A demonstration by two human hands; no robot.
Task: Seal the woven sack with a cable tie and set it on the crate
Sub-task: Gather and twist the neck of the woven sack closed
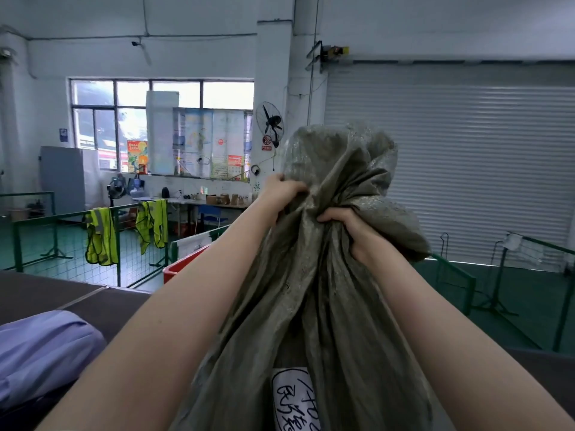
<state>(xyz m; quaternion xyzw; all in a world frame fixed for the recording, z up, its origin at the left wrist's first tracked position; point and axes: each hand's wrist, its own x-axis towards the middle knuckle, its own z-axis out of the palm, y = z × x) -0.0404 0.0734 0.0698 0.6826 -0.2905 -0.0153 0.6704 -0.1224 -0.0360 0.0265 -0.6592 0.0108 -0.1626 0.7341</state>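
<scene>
The woven sack stands upright in the middle of the view, rising from the bottom edge between the person's two forearms, with a white hand-lettered label low on its front. Its olive fabric looks thin, soft and crinkly rather than stiff: it falls in long loose pleats below the neck and billows into a floppy crown above it. The left hand is closed on a pinch of cloth at the left of the sack's neck, and the right hand is clenched around the bunched neck just right of and a little lower than that. Judging from the slack folds, the load sits low and the cloth would likely slide under a light grip, so the gathered neck is the place to hold and cinch. No cable tie is visible. A red crate shows left of the sack, beyond the dark desk.
</scene>
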